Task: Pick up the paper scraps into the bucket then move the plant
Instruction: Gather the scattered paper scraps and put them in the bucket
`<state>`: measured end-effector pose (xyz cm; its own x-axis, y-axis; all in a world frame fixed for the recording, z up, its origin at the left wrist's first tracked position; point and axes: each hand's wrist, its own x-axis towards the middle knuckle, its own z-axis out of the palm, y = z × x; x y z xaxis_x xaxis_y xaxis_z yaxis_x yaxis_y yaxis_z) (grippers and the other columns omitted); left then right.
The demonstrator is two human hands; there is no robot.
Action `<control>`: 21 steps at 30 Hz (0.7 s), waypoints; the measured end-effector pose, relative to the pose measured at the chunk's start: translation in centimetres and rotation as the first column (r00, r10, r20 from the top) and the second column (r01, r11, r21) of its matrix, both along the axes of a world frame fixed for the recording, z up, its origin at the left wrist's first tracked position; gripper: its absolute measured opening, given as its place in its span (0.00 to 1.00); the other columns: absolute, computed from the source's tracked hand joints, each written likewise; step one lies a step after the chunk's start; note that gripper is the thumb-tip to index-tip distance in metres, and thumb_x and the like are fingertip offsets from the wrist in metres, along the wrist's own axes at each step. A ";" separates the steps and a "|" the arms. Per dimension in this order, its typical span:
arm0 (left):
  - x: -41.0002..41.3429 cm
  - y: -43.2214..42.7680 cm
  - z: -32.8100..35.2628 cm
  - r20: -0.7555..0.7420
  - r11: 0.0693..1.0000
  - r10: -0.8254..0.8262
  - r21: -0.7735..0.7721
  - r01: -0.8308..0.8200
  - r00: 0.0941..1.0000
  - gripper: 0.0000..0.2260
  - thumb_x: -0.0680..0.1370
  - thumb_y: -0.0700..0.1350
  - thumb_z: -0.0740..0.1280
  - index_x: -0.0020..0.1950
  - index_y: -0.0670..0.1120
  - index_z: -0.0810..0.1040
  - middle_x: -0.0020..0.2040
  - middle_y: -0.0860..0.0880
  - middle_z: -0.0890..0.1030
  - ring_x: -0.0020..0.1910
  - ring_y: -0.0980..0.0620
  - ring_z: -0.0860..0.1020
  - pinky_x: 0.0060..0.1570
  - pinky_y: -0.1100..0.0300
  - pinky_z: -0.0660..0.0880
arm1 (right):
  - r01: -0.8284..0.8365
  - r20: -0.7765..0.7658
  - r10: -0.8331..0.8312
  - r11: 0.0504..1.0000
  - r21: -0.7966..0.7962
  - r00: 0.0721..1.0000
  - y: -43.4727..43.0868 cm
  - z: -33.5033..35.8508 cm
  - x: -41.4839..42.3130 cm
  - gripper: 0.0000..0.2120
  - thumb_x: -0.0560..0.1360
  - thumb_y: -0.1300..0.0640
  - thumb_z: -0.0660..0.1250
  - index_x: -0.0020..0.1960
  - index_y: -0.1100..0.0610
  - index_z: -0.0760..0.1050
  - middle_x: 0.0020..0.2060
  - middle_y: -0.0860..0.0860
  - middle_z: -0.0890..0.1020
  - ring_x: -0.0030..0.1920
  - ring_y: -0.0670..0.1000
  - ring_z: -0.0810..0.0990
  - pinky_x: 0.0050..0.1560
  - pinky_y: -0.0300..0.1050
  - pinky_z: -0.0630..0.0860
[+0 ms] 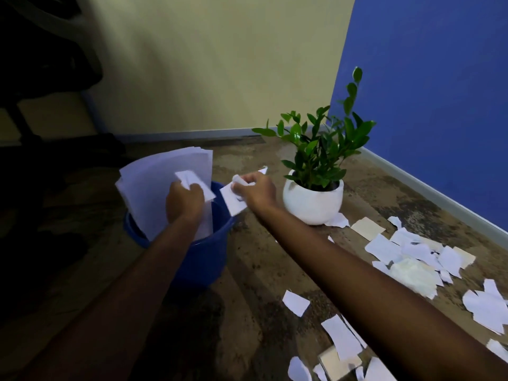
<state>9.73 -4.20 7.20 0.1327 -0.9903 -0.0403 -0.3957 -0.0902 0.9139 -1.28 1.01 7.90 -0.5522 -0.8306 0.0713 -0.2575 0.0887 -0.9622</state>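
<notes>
Already scraps [233,200] inside right grip [257,189]

Dim, bluish light; left side sinks into shadow, wide-angle edges bend, slightly soft.

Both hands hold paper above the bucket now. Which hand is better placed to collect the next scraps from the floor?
Right hand, probably: the loose scraps lie on its side. The left hand is over the bucket.

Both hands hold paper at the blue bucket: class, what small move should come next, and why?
Probably let go. The left hand grips scraps over the bucket, the right hand holds scraps near its rim, so releasing drops them in. Many scraps on the floor still wait beside the plant.
</notes>
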 end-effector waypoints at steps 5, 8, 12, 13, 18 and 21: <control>1.7 -1.1 -1.0 -0.180 0.958 0.106 0.282 -0.052 0.978 0.25 0.78 0.47 0.61 0.72 0.37 0.64 0.69 0.35 0.71 0.67 0.36 0.71 0.68 0.44 0.68 | -0.154 0.027 0.152 0.972 0.178 0.988 -2.4 -0.7 3.7 0.20 0.76 0.54 0.66 0.65 0.61 0.71 0.62 0.59 0.77 0.60 0.57 0.77 0.53 0.46 0.73; 1.3 -0.4 -0.8 -0.093 0.959 0.209 0.213 -0.186 0.973 0.25 0.81 0.50 0.56 0.74 0.39 0.59 0.72 0.38 0.65 0.71 0.38 0.66 0.72 0.44 0.62 | -0.229 -0.015 0.238 0.947 0.225 0.971 -2.6 -1.0 4.6 0.25 0.77 0.51 0.63 0.71 0.59 0.64 0.68 0.59 0.71 0.66 0.58 0.73 0.62 0.49 0.71; -0.2 2.1 -0.7 0.088 0.971 0.095 -0.227 -0.073 0.992 0.22 0.82 0.46 0.55 0.75 0.41 0.59 0.73 0.40 0.64 0.72 0.43 0.65 0.72 0.48 0.62 | -0.189 -0.116 0.205 0.973 0.135 0.972 -1.2 -1.0 2.8 0.18 0.78 0.56 0.62 0.67 0.59 0.70 0.64 0.58 0.76 0.59 0.56 0.77 0.52 0.46 0.74; -0.8 2.9 -1.0 0.135 0.946 0.032 -0.324 0.013 0.990 0.22 0.81 0.44 0.56 0.74 0.41 0.60 0.73 0.41 0.65 0.71 0.44 0.66 0.71 0.50 0.64 | -0.166 -0.124 0.179 0.980 0.111 0.976 -0.7 -1.1 1.9 0.16 0.78 0.58 0.62 0.65 0.59 0.72 0.62 0.58 0.77 0.56 0.54 0.78 0.48 0.44 0.73; -3.8 7.6 -3.8 0.470 0.658 -0.422 -0.429 0.619 0.775 0.18 0.79 0.39 0.60 0.69 0.42 0.68 0.68 0.42 0.71 0.68 0.46 0.71 0.67 0.52 0.70 | -0.090 -0.234 0.112 0.991 0.103 0.966 4.2 -3.8 -2.9 0.11 0.76 0.65 0.62 0.57 0.62 0.77 0.54 0.58 0.82 0.48 0.50 0.75 0.40 0.36 0.66; -5.4 10.7 -7.0 0.716 0.479 -0.529 -0.191 0.857 0.455 0.24 0.80 0.40 0.58 0.76 0.46 0.59 0.77 0.46 0.59 0.75 0.48 0.62 0.73 0.56 0.62 | -0.044 -0.353 0.118 0.976 0.211 0.928 8.1 -7.1 -5.9 0.12 0.74 0.69 0.60 0.53 0.64 0.79 0.51 0.60 0.83 0.51 0.57 0.79 0.41 0.44 0.68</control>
